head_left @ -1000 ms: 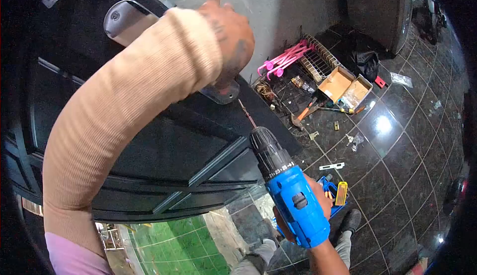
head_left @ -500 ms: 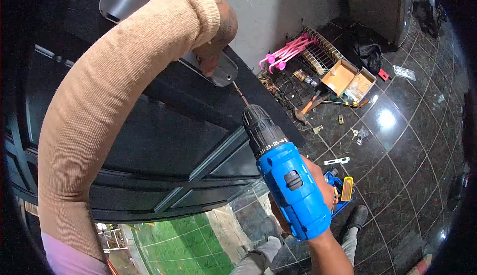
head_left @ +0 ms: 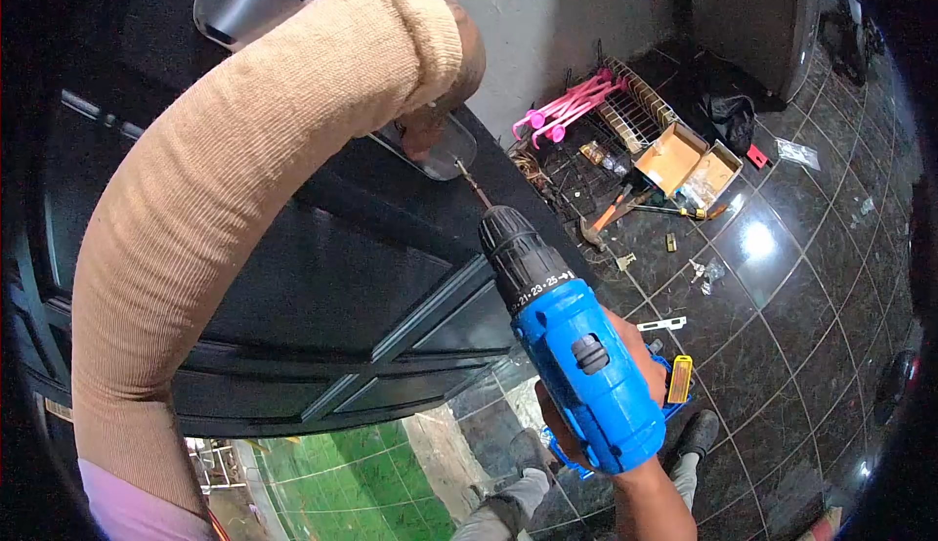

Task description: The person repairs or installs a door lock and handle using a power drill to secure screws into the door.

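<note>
A blue cordless drill (head_left: 596, 375) with a black chuck is gripped in my right hand (head_left: 640, 350). Its long bit (head_left: 473, 181) points up and left, with the tip at the lower end of a smooth metal door plate (head_left: 451, 148). That plate lies along the edge of a black panelled door (head_left: 342, 277). My left hand (head_left: 425, 132), coming out of a tan knitted sleeve, presses and holds the plate near that end. The sleeve hides most of its fingers and the middle of the plate.
On the dark tiled floor (head_left: 772, 336) lie a hammer (head_left: 608, 214), open cardboard boxes (head_left: 674, 162), a wire rack with pink tubes (head_left: 576, 106), a red piece (head_left: 756, 156) and a yellow case (head_left: 680, 379). A grey wall (head_left: 508, 13) stands beyond the door.
The left hand and sleeve have shifted slightly right. The drill has moved a little right and down in view, while its bit tip stays by the plate's end.
</note>
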Demonstrator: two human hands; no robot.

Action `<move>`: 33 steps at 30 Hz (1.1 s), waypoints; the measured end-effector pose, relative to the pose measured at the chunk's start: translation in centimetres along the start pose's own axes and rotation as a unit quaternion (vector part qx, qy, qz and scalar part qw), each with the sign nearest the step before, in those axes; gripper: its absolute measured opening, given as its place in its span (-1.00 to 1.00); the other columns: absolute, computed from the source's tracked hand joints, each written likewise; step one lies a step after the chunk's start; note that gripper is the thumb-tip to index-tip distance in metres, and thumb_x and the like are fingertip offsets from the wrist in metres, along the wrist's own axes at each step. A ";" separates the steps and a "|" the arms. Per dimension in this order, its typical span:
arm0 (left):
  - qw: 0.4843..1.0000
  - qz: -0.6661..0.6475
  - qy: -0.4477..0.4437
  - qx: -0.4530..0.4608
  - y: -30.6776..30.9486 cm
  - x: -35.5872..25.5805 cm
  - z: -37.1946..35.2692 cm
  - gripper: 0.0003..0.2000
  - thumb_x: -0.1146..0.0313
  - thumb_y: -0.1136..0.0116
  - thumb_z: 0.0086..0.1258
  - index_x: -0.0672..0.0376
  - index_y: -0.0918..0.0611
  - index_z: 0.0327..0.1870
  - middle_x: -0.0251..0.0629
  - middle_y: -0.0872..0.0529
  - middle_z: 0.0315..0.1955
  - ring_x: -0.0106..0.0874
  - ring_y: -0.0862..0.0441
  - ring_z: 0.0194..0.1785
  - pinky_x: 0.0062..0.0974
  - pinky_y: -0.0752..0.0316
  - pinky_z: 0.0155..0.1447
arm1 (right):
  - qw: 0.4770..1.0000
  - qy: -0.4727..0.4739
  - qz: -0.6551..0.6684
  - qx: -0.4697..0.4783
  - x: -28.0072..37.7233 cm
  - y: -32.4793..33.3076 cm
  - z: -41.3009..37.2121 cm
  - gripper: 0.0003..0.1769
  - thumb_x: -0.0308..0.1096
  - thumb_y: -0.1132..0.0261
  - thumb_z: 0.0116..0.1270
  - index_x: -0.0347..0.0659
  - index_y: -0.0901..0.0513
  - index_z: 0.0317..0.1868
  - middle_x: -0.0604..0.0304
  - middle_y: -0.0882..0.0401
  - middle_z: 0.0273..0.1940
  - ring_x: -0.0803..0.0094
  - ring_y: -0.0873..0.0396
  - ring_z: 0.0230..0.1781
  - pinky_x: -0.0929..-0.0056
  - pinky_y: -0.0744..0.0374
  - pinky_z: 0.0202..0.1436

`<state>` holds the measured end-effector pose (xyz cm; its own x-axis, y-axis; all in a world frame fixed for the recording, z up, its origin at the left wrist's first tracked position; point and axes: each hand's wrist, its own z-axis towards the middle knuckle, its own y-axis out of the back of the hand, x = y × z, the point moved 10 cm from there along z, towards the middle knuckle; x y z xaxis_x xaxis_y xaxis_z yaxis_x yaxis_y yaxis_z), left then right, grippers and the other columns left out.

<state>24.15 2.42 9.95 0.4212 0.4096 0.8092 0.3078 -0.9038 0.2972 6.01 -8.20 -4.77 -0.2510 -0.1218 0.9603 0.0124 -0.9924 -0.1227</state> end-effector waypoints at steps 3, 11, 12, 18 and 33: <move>1.000 -0.006 -0.006 0.000 -0.1 -0.2 -0.2 -0.51 0.15 -0.54 0.11 0.07 -0.73 0.08 -0.22 -0.81 -0.15 -0.20 -0.76 -0.05 -0.24 -0.66 0.09 | 1.000 0.008 -0.029 0.005 0.3 -0.3 0.0 -0.34 -0.44 -0.48 0.16 -0.27 -0.53 0.31 -0.04 -0.71 0.09 0.30 -0.75 0.01 0.39 -0.64 0.09; 1.000 0.015 -0.006 -0.003 -0.1 -0.3 -0.1 -0.54 0.15 -0.54 0.11 0.09 -0.74 0.04 -0.20 -0.81 -0.17 -0.21 -0.77 -0.07 -0.25 -0.67 0.06 | 0.999 0.022 -0.028 0.000 0.6 -0.4 0.0 -0.34 -0.43 -0.48 0.17 -0.30 -0.53 0.31 -0.03 -0.72 0.07 0.30 -0.75 0.01 0.40 -0.64 0.11; 1.000 0.017 -0.006 -0.006 -0.1 -0.3 -0.1 -0.55 0.15 -0.53 0.12 0.10 -0.75 0.03 -0.21 -0.81 -0.17 -0.21 -0.77 -0.07 -0.25 -0.67 0.05 | 0.999 0.024 -0.046 0.004 0.6 -0.5 0.0 -0.34 -0.43 -0.48 0.17 -0.30 -0.53 0.31 -0.03 -0.72 0.07 0.30 -0.75 0.00 0.40 -0.64 0.10; 1.000 0.007 -0.001 0.003 -0.3 -0.3 -0.2 -0.55 0.15 -0.53 0.12 0.09 -0.75 0.03 -0.23 -0.81 -0.17 -0.20 -0.77 -0.07 -0.24 -0.67 0.04 | 0.992 0.043 -0.118 0.013 1.7 -0.6 0.1 -0.34 -0.44 -0.48 0.16 -0.27 -0.54 0.30 -0.02 -0.73 0.06 0.32 -0.76 -0.02 0.41 -0.65 0.08; 1.000 0.022 -0.012 -0.010 0.1 -0.9 -0.6 -0.60 0.16 -0.53 0.13 0.08 -0.78 -0.01 -0.21 -0.82 -0.19 -0.22 -0.78 -0.10 -0.26 -0.68 0.01 | 0.990 0.073 -0.120 0.002 3.0 -0.5 0.1 -0.30 -0.42 -0.50 0.13 -0.23 -0.52 0.32 -0.02 -0.72 0.05 0.29 -0.77 -0.06 0.39 -0.67 0.02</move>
<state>23.30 1.92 9.56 0.4547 0.3721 0.8092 0.2716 -0.9232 0.2720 5.38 -8.09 -1.82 -0.3834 0.1212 0.9156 -0.0616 -0.9925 0.1056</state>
